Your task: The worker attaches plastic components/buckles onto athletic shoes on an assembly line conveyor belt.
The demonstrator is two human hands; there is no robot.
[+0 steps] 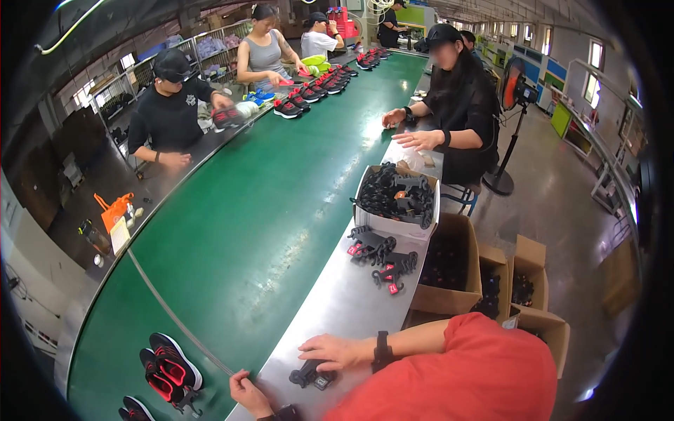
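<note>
Fingers of the left hand (251,396) curled by the green belt (232,231), whether pinching anything I couldn't tell; rightward, a black plastic hanger (302,377) lay on the metal counter (354,302), partly beneath loosely spread fingers of the right hand (338,351).

A shoe factory's production line
A long green conveyor belt (239,231) ran from near to far, bearing black-and-red sneakers (172,361); workers (168,116) lined both sides, and open cardboard boxes (444,301) stood right.
</note>
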